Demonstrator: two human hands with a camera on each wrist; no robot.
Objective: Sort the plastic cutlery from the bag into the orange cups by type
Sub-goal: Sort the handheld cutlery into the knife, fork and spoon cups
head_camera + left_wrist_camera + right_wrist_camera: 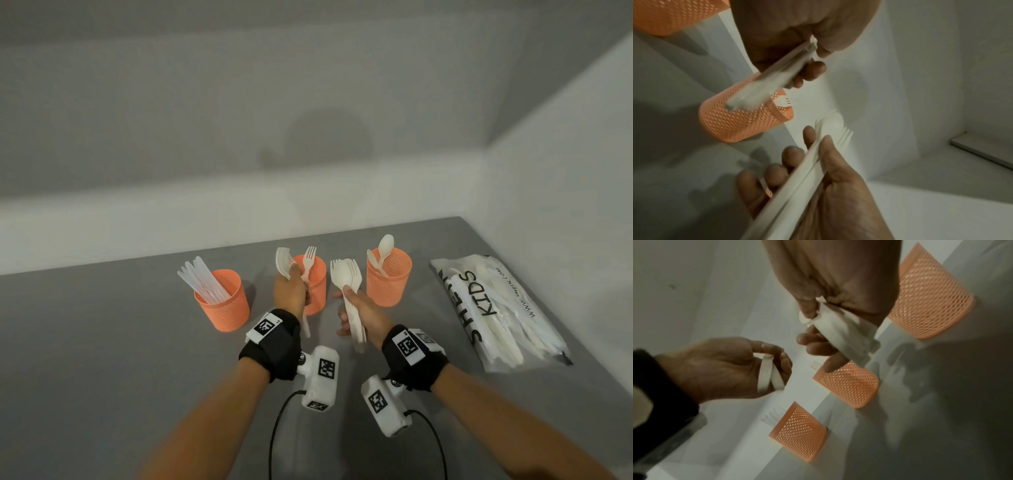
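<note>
The fingers (813, 344) of the right hand (364, 313) are curled round the handles of a mixed bundle of forks and spoons (346, 274), the thumb being pressed on top and the heads fanned upward. The fingers (785, 360) of the left hand (289, 291) are closed in a pinch on two pieces (283, 262), whose type cannot be told for certain; they are held beside the rim of the middle cup (313, 284), in which a fork (309, 258) already stands. The step in hand is judged to be the separating of pieces from the bundle. The next move is judged to call for each piece's type to be identified and for its handle to be lowered into the matching cup. Clear knives are seen in the left cup (224, 303) and spoons in the right cup (388, 279). More cutlery is left in the bag (496, 311), which lies on the worktop (102, 342) just right of the cups.
</note>
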